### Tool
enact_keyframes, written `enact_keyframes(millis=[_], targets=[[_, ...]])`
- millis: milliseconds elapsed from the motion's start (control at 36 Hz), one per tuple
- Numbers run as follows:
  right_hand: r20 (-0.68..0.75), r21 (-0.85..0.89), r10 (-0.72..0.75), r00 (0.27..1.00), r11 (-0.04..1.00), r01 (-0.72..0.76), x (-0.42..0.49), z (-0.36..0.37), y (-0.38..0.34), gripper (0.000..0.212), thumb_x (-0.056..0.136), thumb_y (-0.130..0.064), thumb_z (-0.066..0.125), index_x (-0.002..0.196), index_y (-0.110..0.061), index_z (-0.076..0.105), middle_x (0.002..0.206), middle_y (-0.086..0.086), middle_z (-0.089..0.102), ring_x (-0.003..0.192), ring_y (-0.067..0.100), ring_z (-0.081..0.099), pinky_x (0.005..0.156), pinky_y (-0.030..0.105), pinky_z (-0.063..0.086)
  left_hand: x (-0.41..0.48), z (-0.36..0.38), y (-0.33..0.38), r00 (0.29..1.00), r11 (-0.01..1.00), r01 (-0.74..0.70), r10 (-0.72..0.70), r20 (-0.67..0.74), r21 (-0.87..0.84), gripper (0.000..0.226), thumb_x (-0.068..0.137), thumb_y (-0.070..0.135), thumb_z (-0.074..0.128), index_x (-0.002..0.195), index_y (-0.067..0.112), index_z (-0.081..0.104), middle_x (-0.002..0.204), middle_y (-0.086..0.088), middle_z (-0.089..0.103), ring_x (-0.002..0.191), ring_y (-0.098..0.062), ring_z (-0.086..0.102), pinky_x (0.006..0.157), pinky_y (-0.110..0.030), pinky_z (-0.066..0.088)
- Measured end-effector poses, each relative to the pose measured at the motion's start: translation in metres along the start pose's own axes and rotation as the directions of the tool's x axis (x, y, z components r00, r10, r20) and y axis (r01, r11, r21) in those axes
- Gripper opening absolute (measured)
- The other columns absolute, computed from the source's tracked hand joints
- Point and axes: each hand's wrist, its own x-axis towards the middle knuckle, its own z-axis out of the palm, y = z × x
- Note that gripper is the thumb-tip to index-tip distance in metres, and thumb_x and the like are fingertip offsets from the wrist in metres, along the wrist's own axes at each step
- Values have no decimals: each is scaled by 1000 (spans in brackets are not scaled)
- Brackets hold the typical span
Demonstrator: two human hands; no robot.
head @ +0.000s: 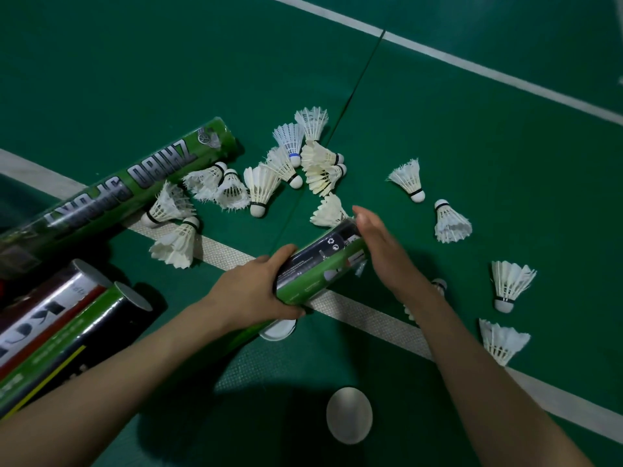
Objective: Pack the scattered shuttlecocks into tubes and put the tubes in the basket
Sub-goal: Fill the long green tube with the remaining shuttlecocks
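- A green-and-black tube [320, 264] is gripped round its middle by the left hand [256, 291], fingers curled;
- its far end is touched by the right hand [381, 247], fingers straight, seemingly holding nothing;
- shuttlecocks [263, 187] are scattered on the green floor [472, 146] beyond.

held tube [320, 264]: far end screened by right hand [381, 244], near end hidden behind left hand [256, 291]; contents not visible, label print too small to read. one shuttlecock [440, 284] mostly hidden behind the right wrist, and a white lid [278, 330] lies half under the held tube. long green tube [118, 193] and lower-left tubes [101, 318] cut off by the left edge
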Motion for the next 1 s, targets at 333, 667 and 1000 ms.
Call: enact_keyframes(millis=[333,667,1000], targets=[[-23,-230,-152,988,963,143,54,7,10,56,95,1,37,136,-35,48,147,-2,26,132,12,29,108,17,19,-27,-13,-25,981,965,183,-191,-24,-187,122,34,100,43,138,41,20,114,4,61,90,-17,63,80,-37,54],[-148,-726,-249,957,684,66,68,4,17,27,89,-8,57,114,-11,49,131,10,39,112,29,43,83,36,43,-30,-25,-35,970,966,241,-242,-6,-90,116,50,83,56,146,34,13,125,-1,55,100,-20,58,88,-33,50],[-447,-273,-329,832,936,223,35,-12,1,12,95,-21,53,90,-10,51,85,3,52,76,7,45,65,20,34,-31,-13,-33,988,985,153,-152,19,-77,105,62,75,66,145,39,13,121,2,54,98,-19,59,85,-36,51]])
